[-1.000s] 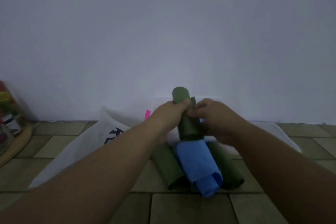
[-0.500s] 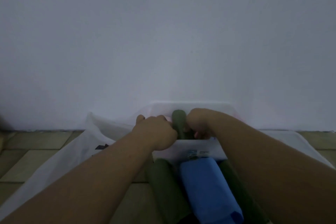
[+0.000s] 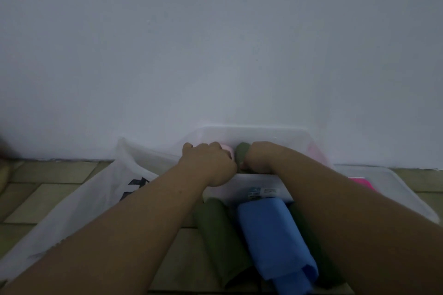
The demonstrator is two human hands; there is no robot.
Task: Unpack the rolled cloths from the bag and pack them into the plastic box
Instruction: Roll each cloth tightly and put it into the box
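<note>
Against wall, plastic box (image 3: pixel 254 132), both hands reaching over near rim. Inside box, green rolled cloth (image 3: pixel 242 154) stands upright between hands. Clenched round its lower part: right hand (image 3: pixel 257 158). Fisted against roll's left side: left hand (image 3: pixel 208 165), cannot tell whether it holds anything. On tiled floor before box, blue rolled cloth (image 3: pixel 273 237), olive roll (image 3: pixel 220 242) touching its left side. Left of box, white bag (image 3: pixel 96 199)

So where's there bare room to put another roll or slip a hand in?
Free, it seems: inside the plastic box, between the right hand and its right wall; bare tiles between the bag and the near green roll. Crowded: where the left hand meets the held green roll; blue cloth and rolls pack the floor before the box.
</note>
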